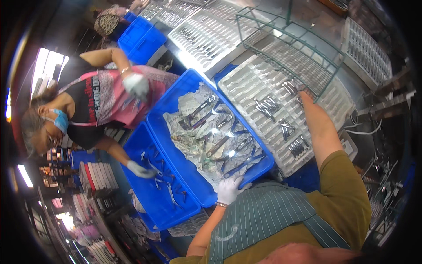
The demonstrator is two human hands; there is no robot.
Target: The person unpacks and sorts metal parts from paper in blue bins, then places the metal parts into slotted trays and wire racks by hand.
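My left hand, in a white glove, lies over the near rim of a blue bin, fingers apart. Crumpled newspaper lines this bin, and several shiny wrenches are spread on it. My bare right forearm reaches to a pale ridged tray, where my right hand is beside a green wire basket. Its fingers are hard to make out there, and I cannot tell what they hold. Small groups of short shiny metal pieces lie on the tray.
Across from me, a co-worker in a pink apron reaches a gloved hand into a second blue bin holding loose wrenches. White slotted racks of metal parts stand beyond. Another slotted rack is at the far right.
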